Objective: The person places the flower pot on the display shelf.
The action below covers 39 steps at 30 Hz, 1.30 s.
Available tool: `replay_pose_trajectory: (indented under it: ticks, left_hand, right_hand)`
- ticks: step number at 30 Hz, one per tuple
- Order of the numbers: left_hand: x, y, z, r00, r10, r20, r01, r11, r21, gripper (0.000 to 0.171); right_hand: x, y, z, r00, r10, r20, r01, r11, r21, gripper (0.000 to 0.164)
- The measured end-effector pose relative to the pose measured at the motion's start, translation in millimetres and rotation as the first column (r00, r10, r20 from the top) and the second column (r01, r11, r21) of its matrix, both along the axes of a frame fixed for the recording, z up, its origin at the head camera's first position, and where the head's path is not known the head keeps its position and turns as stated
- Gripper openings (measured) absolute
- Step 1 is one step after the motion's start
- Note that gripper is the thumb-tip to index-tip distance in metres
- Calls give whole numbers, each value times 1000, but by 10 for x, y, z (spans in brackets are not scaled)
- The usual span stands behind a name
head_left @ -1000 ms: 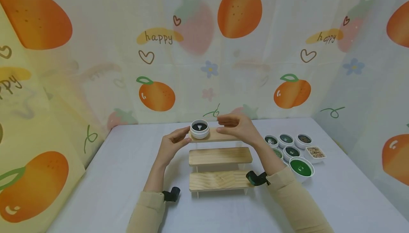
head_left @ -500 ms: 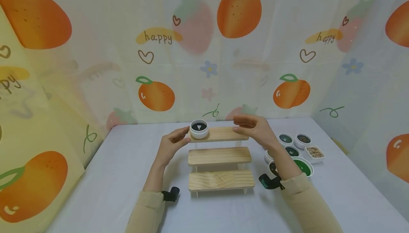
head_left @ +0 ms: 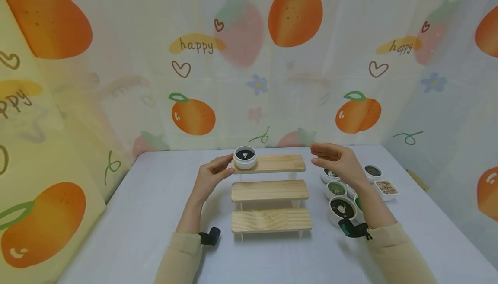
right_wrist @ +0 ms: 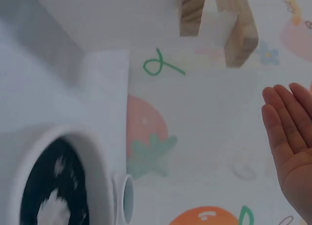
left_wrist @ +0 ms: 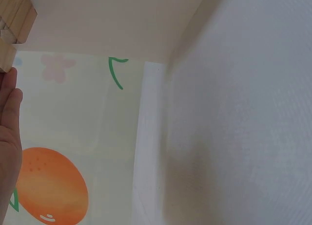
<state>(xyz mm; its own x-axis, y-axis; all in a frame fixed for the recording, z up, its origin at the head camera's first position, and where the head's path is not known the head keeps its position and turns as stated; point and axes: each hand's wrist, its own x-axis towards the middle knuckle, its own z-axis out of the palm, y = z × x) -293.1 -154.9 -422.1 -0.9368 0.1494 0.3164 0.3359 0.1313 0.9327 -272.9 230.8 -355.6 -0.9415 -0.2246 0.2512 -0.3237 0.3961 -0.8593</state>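
Observation:
A small white bowl [head_left: 245,165] with a dark inside and a pale mark stands at the left end of the top wooden board [head_left: 282,164] of a three-tier stand. My left hand [head_left: 211,177] is beside that end, fingertips right at the board's edge and close to the bowl. In the left wrist view, the fingers [left_wrist: 10,110] reach up to the wood, fairly straight. Off the board's right end, my right hand [head_left: 338,163] hangs in the air with fingers extended and nothing in it. The right wrist view shows its bare palm [right_wrist: 297,161].
The middle board [head_left: 269,190] and lower board [head_left: 271,221] step down toward the front. On the right, partly behind my right forearm, sit several white bowls, including a larger dark one [head_left: 342,208] and a green one [head_left: 336,189]. A square dish [head_left: 386,189] holds pale bits.
My right hand has moved right, from above the top board to beyond its right end. My left hand and the small bowl have stayed in place.

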Motion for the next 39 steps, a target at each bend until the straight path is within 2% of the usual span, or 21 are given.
replay_pose_trajectory:
  ticks: [6,14,22,26,35,39]
  left_hand:
    - [-13,0,-19,1000,0,-3,0,1000,1,45]
    - [11,13,22,1000,6,24,-6,1000,12,45]
    - [2,6,4,1000,9,7,-9,1000,0,45]
    - [-5,5,4,1000,1,-3,-1,1000,5,45]
    - [7,14,15,1000,-8,30,8,1000,17,46]
    - [8,15,19,1000,3,28,-3,1000,18,45]
  right_hand:
    - [62,194,-74,999,-36,-1,36,999,11,50]
    - [153,378,-159,996,-85,17,85,996,10,53]
    - [258,584,-248,992,-117,38,116,993,15,55]
    - [302,721,-305,989,-145,38,143,989,32,54]
    - [374,1044,-428,981,-193,33,192,981,19,48]
    - [378,1150,-465,975,-216,50,214,975,53,49]
